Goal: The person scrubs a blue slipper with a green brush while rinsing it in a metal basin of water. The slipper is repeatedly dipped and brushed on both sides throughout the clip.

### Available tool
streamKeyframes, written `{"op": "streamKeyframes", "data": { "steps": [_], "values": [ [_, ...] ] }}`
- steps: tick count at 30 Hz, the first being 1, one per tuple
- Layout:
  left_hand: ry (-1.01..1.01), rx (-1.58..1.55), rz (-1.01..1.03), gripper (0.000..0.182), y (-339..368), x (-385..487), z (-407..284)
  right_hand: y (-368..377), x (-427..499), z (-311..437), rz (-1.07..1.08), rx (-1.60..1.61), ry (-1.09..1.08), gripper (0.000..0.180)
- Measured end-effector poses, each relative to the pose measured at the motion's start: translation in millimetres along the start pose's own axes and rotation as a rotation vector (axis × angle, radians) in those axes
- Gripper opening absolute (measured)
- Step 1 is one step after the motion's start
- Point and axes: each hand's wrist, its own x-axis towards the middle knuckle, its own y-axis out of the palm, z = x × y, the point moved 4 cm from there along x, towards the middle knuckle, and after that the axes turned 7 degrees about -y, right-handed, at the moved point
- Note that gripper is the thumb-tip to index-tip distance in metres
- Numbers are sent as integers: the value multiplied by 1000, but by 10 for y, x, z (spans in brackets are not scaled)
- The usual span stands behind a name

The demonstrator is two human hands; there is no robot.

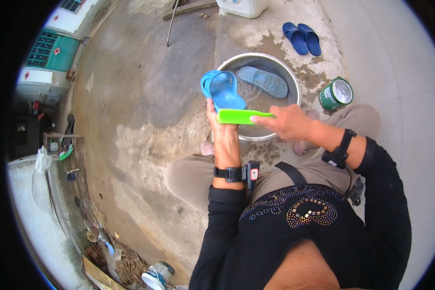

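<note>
My left hand [223,127] holds a blue plastic slipper [223,90] from beneath, over the left rim of a round metal basin [296,87]. In my right hand [290,121] is the handle of a bright green brush [235,116], whose broad head lies across the heel end of the slipper; its bristles are hidden. Murky water [255,103] fills the basin's bottom. A second blue slipper [264,81] lies in it, its patterned sole facing up.
To the right of the basin stands a green can [335,95]. A pair of dark blue slippers [301,39] lies beyond it, near a white plastic container [243,7]. A metal rod [172,25] rests at the top. My knees flank the basin's near side.
</note>
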Motion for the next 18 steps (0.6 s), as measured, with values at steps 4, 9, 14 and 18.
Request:
{"op": "streamKeyframes", "data": {
  "steps": [4,9,14,18],
  "values": [
    [-90,-115,-15,50,-55,-11,-56,-18,-320,-285,136,-166,62,51],
    [-266,-238,9,56,27,-89,-70,-164,-574,-428,1,-89,47,53],
    [-308,-234,-63,59,132,-135,74,-195,-257,-220,-117,-23,-82,52],
    [-257,-75,108,58,224,-213,191,-183,66,-41,-38,26,-88,52]
  ]
}}
